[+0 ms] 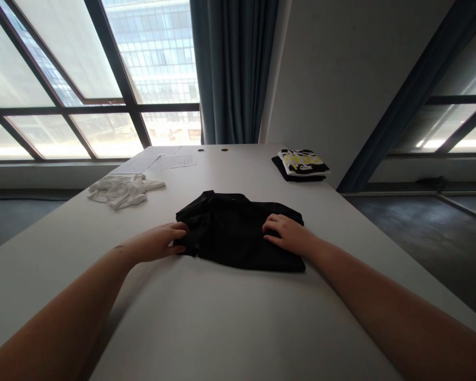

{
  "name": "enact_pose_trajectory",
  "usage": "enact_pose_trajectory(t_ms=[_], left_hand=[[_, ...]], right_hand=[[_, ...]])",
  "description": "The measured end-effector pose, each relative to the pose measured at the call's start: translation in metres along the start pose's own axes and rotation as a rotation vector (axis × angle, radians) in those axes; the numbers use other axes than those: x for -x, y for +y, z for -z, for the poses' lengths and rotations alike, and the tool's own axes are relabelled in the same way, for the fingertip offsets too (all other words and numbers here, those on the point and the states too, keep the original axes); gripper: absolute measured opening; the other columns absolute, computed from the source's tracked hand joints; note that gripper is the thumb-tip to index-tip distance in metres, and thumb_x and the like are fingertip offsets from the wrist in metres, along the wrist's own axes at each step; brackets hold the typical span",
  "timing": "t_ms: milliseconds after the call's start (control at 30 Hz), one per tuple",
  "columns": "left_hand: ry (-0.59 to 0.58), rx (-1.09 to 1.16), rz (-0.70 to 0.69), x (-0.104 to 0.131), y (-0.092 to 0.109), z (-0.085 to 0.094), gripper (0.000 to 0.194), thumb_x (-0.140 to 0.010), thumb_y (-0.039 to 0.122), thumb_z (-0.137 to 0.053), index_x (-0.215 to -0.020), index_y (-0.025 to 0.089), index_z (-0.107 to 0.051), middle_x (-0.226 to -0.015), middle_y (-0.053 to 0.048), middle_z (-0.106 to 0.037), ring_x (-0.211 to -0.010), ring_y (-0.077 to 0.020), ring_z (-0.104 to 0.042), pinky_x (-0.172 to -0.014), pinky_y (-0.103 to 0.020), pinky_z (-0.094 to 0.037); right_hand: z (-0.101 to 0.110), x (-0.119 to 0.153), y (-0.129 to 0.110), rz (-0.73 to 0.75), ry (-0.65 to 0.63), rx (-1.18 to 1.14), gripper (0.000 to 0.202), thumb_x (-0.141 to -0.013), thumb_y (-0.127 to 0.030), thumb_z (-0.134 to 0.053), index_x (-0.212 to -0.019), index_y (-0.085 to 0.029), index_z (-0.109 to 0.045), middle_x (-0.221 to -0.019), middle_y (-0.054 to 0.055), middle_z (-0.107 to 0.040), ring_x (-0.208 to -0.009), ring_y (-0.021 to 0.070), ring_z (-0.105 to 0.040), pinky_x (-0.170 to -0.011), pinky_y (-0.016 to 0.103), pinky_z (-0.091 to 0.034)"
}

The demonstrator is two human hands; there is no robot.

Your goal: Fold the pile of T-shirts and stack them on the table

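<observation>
A black shirt (238, 238) lies partly folded on the white table in front of me, with its collar side away from me. At its left edge, my left hand (162, 241) has the cloth between thumb and fingers; the fingertips are partly lost against the black fabric. My right hand (287, 233) rests on top of the shirt's right part, its fingers slightly bent and apart on the cloth.
A crumpled white garment (125, 189) lies at the left of the table (238, 328). Paper sheets (174, 161) are behind it. A stack of folded clothes (303, 164), black and white with yellow print, sits at the back right. A blue curtain (234, 74) hangs beyond the far edge.
</observation>
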State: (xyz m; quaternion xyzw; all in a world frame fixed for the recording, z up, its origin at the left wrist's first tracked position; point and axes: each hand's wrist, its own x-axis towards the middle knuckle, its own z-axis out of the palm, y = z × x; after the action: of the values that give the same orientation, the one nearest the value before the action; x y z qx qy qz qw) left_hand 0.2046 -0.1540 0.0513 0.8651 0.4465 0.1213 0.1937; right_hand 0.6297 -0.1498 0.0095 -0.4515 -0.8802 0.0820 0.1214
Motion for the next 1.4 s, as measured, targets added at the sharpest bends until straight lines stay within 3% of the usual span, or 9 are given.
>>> enact_pose_trajectory(t_ms=[167, 267, 467, 600, 767, 967, 1100, 1233, 1400], left_hand=[[0.124, 0.221, 0.142, -0.008, 0.002, -0.011, 0.036, -0.092, 0.061, -0.062, -0.094, 0.025, -0.063, -0.079, 0.000, -0.065, -0.073, -0.0218, -0.061, -0.069, -0.033, -0.050], [0.222, 0.632, 0.278, -0.011, 0.005, -0.014, 0.040, -0.087, 0.060, -0.072, -0.098, 0.024, -0.061, -0.077, 0.003, -0.063, -0.070, -0.0186, -0.062, -0.062, -0.028, -0.050], [0.445, 1.313, 0.486, -0.013, 0.004, -0.004, 0.045, -0.078, 0.028, -0.084, -0.118, 0.017, -0.066, -0.088, -0.005, -0.075, -0.070, -0.0183, -0.071, -0.063, -0.027, -0.059], [0.524, 1.343, 0.261, -0.013, -0.008, -0.006, 0.074, -0.086, 0.028, -0.081, -0.152, 0.031, -0.048, -0.079, 0.006, -0.069, -0.060, -0.0112, -0.063, -0.059, -0.020, -0.053], [0.286, 0.773, 0.053, -0.014, -0.014, -0.020, 0.109, -0.079, 0.042, -0.087, -0.168, 0.038, -0.024, -0.136, -0.008, -0.069, -0.101, -0.0227, -0.070, -0.094, -0.037, -0.057], [0.303, 0.172, 0.170, -0.018, -0.008, -0.033, 0.063, -0.079, 0.039, -0.077, -0.140, 0.028, -0.067, -0.115, -0.007, -0.075, -0.085, -0.0252, -0.068, -0.087, -0.043, -0.057], [0.479, 0.717, 0.308, -0.024, -0.002, -0.033, 0.055, -0.070, 0.033, -0.086, -0.121, 0.021, -0.071, -0.093, -0.004, -0.074, -0.083, -0.0230, -0.070, -0.075, -0.036, -0.061], [0.625, 1.359, 0.426, -0.023, 0.011, -0.019, 0.044, -0.069, 0.015, -0.084, -0.110, 0.017, -0.069, -0.092, -0.005, -0.072, -0.068, -0.0136, -0.068, -0.049, -0.018, -0.053], [0.745, 1.414, 0.400, -0.017, -0.005, 0.000, 0.030, -0.075, 0.010, -0.076, -0.104, 0.017, -0.068, -0.080, 0.001, -0.064, -0.057, -0.0071, -0.060, -0.044, -0.012, -0.048]], right_hand=[[0.006, 0.003, 0.000, 0.021, 0.030, -0.033, 0.013, -0.098, -0.024, -0.054, -0.095, -0.021, -0.066, -0.101, 0.009, -0.070, -0.094, 0.0250, -0.066, -0.090, 0.039, -0.050], [0.010, 0.005, 0.007, -0.094, 0.131, -0.071, 0.014, -0.098, -0.028, -0.052, -0.098, -0.022, -0.064, -0.094, 0.007, -0.071, -0.086, 0.0234, -0.067, -0.082, 0.036, -0.048], [0.011, 0.005, 0.024, -0.304, 0.289, -0.069, 0.015, -0.096, -0.035, -0.054, -0.096, -0.024, -0.065, -0.085, 0.005, -0.073, -0.076, 0.0223, -0.066, -0.074, 0.034, -0.046], [0.008, 0.005, 0.030, -0.434, 0.385, -0.090, 0.017, -0.095, -0.035, -0.057, -0.096, -0.025, -0.070, -0.091, 0.006, -0.076, -0.083, 0.0257, -0.069, -0.078, 0.037, -0.050], [0.010, 0.004, 0.032, -0.293, 0.432, -0.130, 0.022, -0.093, -0.030, -0.056, -0.103, -0.024, -0.075, -0.111, 0.010, -0.077, -0.107, 0.0305, -0.070, -0.102, 0.048, -0.052], [0.015, 0.007, -0.016, 0.120, 0.229, -0.142, 0.026, -0.096, -0.039, -0.065, -0.115, -0.026, -0.077, -0.134, 0.013, -0.070, -0.129, 0.0326, -0.062, -0.115, 0.053, -0.047], [0.005, 0.007, -0.040, 0.074, -0.012, -0.064, 0.050, -0.091, -0.045, -0.073, -0.137, -0.024, -0.071, -0.150, 0.015, -0.061, -0.137, 0.0350, -0.059, -0.116, 0.050, -0.047], [-0.004, 0.005, -0.017, -0.117, 0.024, 0.040, 0.051, -0.101, -0.046, -0.059, -0.146, -0.023, -0.064, -0.155, 0.017, -0.058, -0.142, 0.0359, -0.054, -0.122, 0.061, -0.036], [-0.005, 0.007, 0.034, -0.361, 0.148, 0.143, 0.042, -0.105, -0.042, -0.049, -0.135, -0.023, -0.070, -0.147, 0.016, -0.065, -0.139, 0.0372, -0.056, -0.120, 0.069, -0.031]])
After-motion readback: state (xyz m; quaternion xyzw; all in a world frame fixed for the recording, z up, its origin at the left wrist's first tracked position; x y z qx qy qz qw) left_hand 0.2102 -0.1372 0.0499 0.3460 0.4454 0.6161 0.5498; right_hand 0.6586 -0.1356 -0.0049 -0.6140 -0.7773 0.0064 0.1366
